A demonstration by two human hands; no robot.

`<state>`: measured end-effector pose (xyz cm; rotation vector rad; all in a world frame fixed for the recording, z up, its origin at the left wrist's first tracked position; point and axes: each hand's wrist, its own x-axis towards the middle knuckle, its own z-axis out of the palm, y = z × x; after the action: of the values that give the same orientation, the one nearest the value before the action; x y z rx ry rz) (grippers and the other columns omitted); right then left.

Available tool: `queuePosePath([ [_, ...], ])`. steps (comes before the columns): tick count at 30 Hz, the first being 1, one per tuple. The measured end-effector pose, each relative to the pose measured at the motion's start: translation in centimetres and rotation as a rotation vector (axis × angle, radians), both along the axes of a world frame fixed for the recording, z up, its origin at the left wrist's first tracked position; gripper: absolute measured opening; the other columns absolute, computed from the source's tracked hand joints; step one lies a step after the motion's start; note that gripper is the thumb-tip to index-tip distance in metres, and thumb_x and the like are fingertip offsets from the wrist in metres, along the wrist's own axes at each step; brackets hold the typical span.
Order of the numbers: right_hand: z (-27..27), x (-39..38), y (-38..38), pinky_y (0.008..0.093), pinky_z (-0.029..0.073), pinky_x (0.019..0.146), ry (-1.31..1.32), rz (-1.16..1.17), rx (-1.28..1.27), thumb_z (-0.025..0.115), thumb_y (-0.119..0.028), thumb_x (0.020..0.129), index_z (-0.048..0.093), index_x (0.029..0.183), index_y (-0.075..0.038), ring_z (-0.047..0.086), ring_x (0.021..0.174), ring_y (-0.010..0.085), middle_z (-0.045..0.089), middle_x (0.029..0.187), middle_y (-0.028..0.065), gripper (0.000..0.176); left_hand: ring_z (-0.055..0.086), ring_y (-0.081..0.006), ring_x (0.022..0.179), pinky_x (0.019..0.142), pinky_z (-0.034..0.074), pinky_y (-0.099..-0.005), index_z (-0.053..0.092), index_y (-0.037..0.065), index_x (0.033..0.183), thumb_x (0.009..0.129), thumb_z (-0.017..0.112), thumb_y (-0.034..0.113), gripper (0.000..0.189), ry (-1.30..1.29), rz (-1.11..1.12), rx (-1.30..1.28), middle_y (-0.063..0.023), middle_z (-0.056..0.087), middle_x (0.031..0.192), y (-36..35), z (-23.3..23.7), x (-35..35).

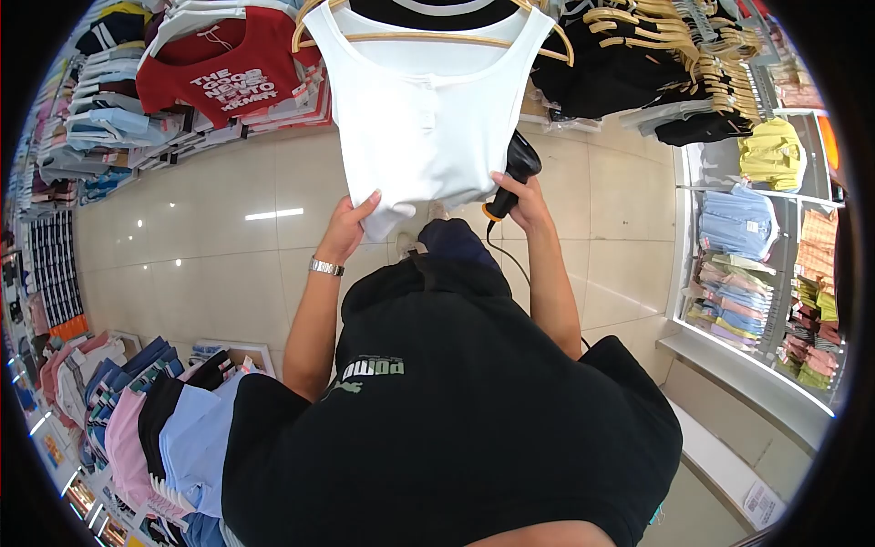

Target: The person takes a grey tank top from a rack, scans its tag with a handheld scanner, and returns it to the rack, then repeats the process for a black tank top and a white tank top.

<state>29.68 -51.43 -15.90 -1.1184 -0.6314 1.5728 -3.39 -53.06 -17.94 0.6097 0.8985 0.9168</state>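
White top hangs on a wooden hanger in front of the person. Left hand: grip closed on the top's lower left hem, thumb over the cloth. Right hand: grip wrapped round a black scanner, just beside the lower right hem. The hanger's hook is cut off at the frame's upper edge; the scanner's cable vanishes behind the forearm.

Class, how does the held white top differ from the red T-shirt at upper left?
The white top is sleeveless and plain; the red T-shirt has short sleeves and white lettering. The left hand grips the white top's hem, the right hand holds a scanner; the red T-shirt hangs untouched. Both are on hangers.
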Motion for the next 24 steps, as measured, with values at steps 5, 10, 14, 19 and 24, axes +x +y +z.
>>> queuePosePath([
  [5,0.1,0.3,-0.5,0.0378,0.05,0.095,-0.077,0.057,-0.008,0.08,0.001,0.076,0.05,0.136,0.002,0.062,0.11,0.0225,0.063,0.121,0.0131,0.067,0.062,-0.0173,0.111,0.098,0.048,-0.0328,0.056,-0.006,0.129,0.098,0.065,0.022,0.043,-0.091,0.016,-0.028,-0.011,0.064,0.123,-0.3,-1.3,0.0],
  [10,-0.2,1.0,-0.6,0.0373,0.051,0.093,-0.165,0.148,-0.063,0.082,0.003,0.072,0.053,0.133,0.003,0.062,0.109,0.0218,0.064,0.12,0.0124,0.068,0.063,-0.0178,0.11,0.095,0.05,-0.0322,0.054,-0.005,0.13,0.096,0.068,0.021,0.045,-0.019,0.008,-0.031,-0.012,0.064,0.122,-0.7,-1.1,0.0],
  [14,-0.4,1.1,-0.9,0.037,0.05,0.095,-0.206,0.145,-0.037,0.082,0.003,0.072,0.053,0.134,0.003,0.062,0.109,0.0212,0.064,0.12,0.0114,0.068,0.064,-0.0171,0.106,0.091,0.052,-0.0315,0.055,-0.005,0.127,0.095,0.069,0.02,0.043,0.063,0.034,0.006,-0.0116,0.065,0.119,-0.7,-0.3,0.1],
  [19,-0.9,1.2,-1.4,0.0365,0.05,0.096,-0.095,0.031,-0.042,0.082,0.003,0.072,0.054,0.134,0.003,0.062,0.108,0.0205,0.063,0.122,0.0106,0.068,0.065,-0.0159,0.103,0.09,0.053,-0.031,0.056,-0.006,0.125,0.096,0.07,0.022,0.043,0.101,0.057,-0.001,-0.0103,0.067,0.116,-0.8,-0.8,-0.5],
  [24,-1.1,2.1,-1.8,0.0361,0.051,0.094,-0.166,0.069,0.008,0.083,0.002,0.072,0.055,0.132,0.003,0.062,0.107,0.0205,0.063,0.122,0.011,0.067,0.065,-0.015,0.102,0.089,0.053,-0.03,0.058,-0.005,0.124,0.098,0.067,0.022,0.038,0.141,0.065,-0.03,-0.0101,0.068,0.114,-0.9,-0.9,-1.3],
])
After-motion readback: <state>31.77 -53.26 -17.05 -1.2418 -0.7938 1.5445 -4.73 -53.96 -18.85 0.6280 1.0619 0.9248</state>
